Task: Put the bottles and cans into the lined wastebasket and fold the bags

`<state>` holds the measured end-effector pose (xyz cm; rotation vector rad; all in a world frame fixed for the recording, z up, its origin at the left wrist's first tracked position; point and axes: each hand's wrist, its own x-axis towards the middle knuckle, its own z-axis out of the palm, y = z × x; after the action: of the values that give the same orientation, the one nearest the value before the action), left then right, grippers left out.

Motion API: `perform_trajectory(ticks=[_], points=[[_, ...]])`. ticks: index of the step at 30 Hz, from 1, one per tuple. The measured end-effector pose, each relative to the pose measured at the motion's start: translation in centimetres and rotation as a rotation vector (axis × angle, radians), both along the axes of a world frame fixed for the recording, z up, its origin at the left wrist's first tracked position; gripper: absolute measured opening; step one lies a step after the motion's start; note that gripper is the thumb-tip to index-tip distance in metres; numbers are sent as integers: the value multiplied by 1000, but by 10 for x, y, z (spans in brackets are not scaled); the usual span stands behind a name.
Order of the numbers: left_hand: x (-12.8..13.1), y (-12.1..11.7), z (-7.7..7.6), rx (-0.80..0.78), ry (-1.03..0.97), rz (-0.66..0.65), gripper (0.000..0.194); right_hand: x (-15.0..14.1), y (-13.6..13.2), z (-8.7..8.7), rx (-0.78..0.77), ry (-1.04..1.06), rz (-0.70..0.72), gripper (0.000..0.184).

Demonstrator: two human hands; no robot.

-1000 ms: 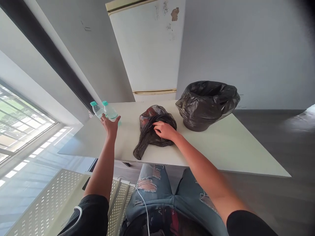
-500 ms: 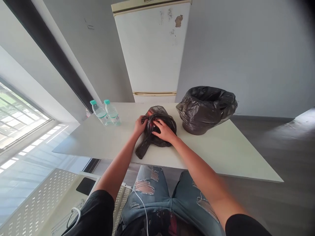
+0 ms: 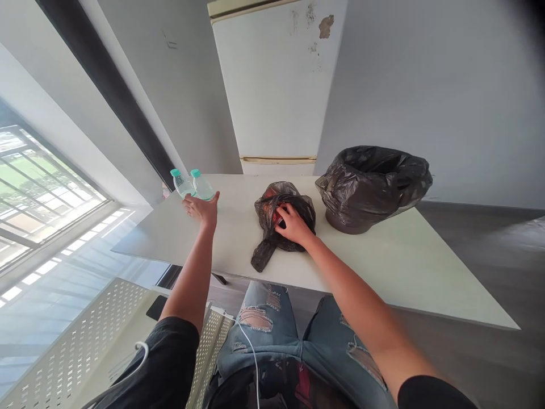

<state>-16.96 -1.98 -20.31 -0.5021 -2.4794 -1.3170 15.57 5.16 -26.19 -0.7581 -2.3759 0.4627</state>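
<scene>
A small black plastic bag (image 3: pixel 286 224) lies on the white table (image 3: pixel 383 255), with something red showing at its mouth. My right hand (image 3: pixel 293 224) rests on the bag, fingers curled into its opening and gripping the plastic. Two clear water bottles with teal caps (image 3: pixel 192 185) stand at the table's far left corner. My left hand (image 3: pixel 203 208) reaches up to them with its fingers around the base of the nearer bottle.
A bin lined with a black bag (image 3: pixel 374 184) stands on the table to the right. A white fridge (image 3: pixel 275 85) is behind the table. A window (image 3: pixel 38 187) is on the left and a perforated white panel (image 3: pixel 89 352) is below it.
My left hand has left the black bag and gone back left to the bottles. The right hand stays on the bag.
</scene>
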Motion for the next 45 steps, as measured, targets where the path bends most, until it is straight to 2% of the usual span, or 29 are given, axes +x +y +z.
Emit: perform_trajectory(ticks=[2, 4, 7, 13, 16, 18, 22, 25, 27, 29, 30, 32, 34, 36, 38, 41, 42, 45], points=[[-3, 3, -9, -39, -28, -42, 86, 0, 1, -1, 3, -9, -2, 50], [-4, 2, -17, -41, -26, -81, 69, 1, 1, -2, -3, -16, -1, 49], [-11, -15, -25, -34, -1, -119, 56, 3, 0, -2, -17, -23, -10, 53], [-47, -75, -20, -35, 23, 16, 59, 1, 0, -1, -20, -56, -25, 62], [-66, -95, -17, -46, 3, 70, 59, 0, 0, -1, -30, -58, -28, 63], [-73, -101, -17, -49, -6, 84, 59, 1, 1, 1, -37, 5, -26, 63], [-77, -104, -18, -51, -15, 100, 62, 7, -1, 15, -48, 275, -5, 61], [-67, -105, -12, -13, 3, 197, 80, 12, -4, 26, -83, 418, -42, 54], [-49, -104, -4, 59, 75, 233, 70, 14, -5, 29, -111, 473, -96, 49], [-20, -100, 6, 136, 177, 104, 38, 13, -5, 29, -173, 538, -148, 45], [-1, -98, 11, 159, 213, -42, 24, 12, -4, 27, -231, 580, -164, 45], [42, -92, 20, 198, 200, -382, 21, 9, -1, 25, -412, 704, -160, 49], [87, -87, 25, 197, 148, -697, 20, 5, 2, 25, -658, 858, -91, 53], [126, -81, 25, 181, 179, -901, 21, 4, 4, 26, -899, 967, 52, 55], [155, -73, 22, 197, 224, -1039, 43, 5, 3, 30, -1061, 990, 220, 54], [179, -59, 17, 276, 130, -1213, 73, 9, -2, 35, -1175, 961, 396, 51], [183, -53, 16, 314, 77, -1235, 76, 11, -4, 36, -1197, 940, 431, 51], [181, -39, 16, 385, -24, -1213, 69, 11, -8, 35, -1220, 823, 487, 53]])
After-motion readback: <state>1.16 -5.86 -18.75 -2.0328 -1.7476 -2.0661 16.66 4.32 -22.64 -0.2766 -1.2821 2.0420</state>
